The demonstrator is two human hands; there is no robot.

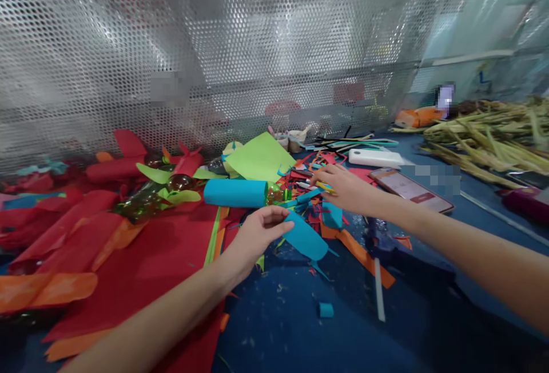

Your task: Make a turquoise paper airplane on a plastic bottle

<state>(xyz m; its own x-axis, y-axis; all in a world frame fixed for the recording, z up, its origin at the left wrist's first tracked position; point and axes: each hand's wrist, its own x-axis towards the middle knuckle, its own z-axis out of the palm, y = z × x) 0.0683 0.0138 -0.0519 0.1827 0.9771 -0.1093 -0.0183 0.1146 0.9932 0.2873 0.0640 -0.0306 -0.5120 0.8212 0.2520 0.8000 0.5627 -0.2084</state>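
Observation:
My left hand (266, 227) pinches a blue paper piece (305, 237) with a rounded end between thumb and fingers. The paper slants down to the right over the dark blue table. My right hand (338, 187) reaches over a heap of coloured paper scraps (306, 175), its fingers bent around a slim yellow thing (326, 188) whose kind I cannot make out. Just beyond my left hand lies a plastic bottle (277, 194) wrapped in blue paper (235, 193). A small curled blue paper piece (326, 310) rests nearer to me.
Red paper sheets (171, 253) and red paper-covered bottle models (180, 170) fill the left side. Behind stand a green paper sheet (261, 155) and a perforated metal panel (274, 47). To the right are a phone (407, 189), a white case-like object (375, 158) and dried husks (484, 133).

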